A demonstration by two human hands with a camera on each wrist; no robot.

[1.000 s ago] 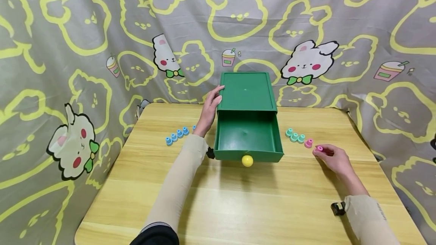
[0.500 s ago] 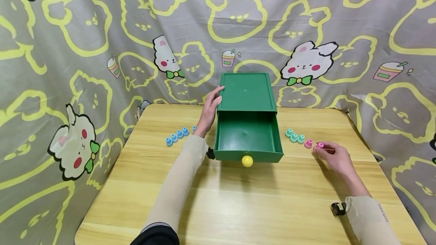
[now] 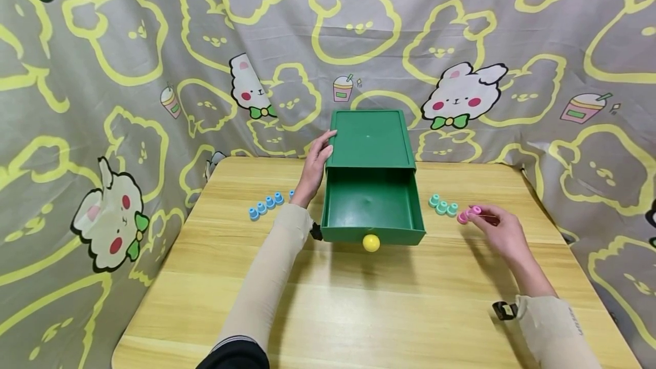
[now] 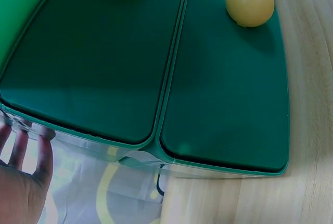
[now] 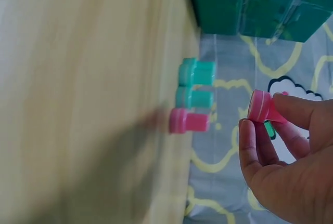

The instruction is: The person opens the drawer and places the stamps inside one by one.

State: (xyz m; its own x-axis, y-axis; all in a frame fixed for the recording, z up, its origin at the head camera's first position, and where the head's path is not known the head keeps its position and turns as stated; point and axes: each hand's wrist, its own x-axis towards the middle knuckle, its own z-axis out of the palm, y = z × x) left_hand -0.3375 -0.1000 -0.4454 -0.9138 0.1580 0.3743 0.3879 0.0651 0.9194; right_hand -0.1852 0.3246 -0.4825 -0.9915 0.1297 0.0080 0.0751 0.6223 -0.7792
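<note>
My left hand rests against the left side of a green drawer cabinet, its fingers fairly straight. The cabinet's upper drawer is pulled out and has a yellow ball knob. In the left wrist view that hand touches the cabinet's side, near two green drawer fronts. At the right, my right hand pinches a pink flared plastic peg between thumb and fingers, raised off the table. A second pink peg stands on the table just beyond it.
Three teal pegs stand between the cabinet and the pink ones. Several blue pegs form a slanting row left of the cabinet, one partly hidden by my left arm. A patterned curtain hangs behind the wooden table.
My right hand has lifted the pink peg from the table and moved it slightly left, towards the other pink peg. The left hand and cabinet stay put.
</note>
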